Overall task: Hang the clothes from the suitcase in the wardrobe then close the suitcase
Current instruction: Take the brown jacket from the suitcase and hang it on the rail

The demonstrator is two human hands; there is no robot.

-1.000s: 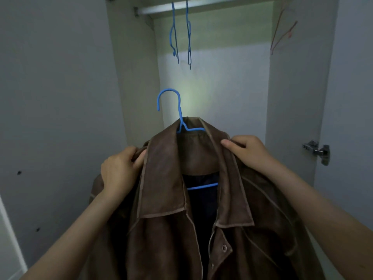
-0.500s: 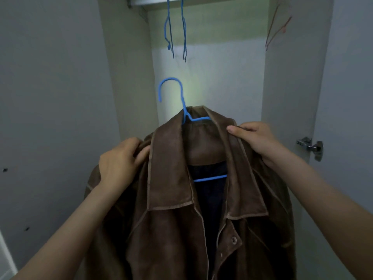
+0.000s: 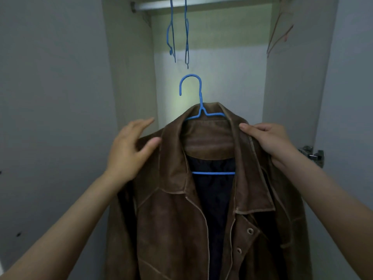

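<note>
Open wardrobe (image 3: 210,57), pale back wall lit w/ a soft glow, metal rail (image 3: 201,4) across the top. Two empty blue hangers (image 3: 186,37) hang side by side from the rail at upper centre; a thin reddish hanger (image 3: 279,37) shows at upper right. A metal hinge (image 3: 311,155) sits on the door at right.

Brown jacket (image 3: 181,219) on a blue hanger (image 3: 199,98), held up in front of the wardrobe opening, below the rail; hook free, not on the rail. Jacket front open, dark lining visible, snaps on the right flap.

Left hand (image 3: 129,152): fingers spread wide, palm against the jacket's shoulder, not gripping.

Right hand (image 3: 270,140): fingers closed on the jacket at the collar/shoulder, thumb on top, carrying it.
</note>
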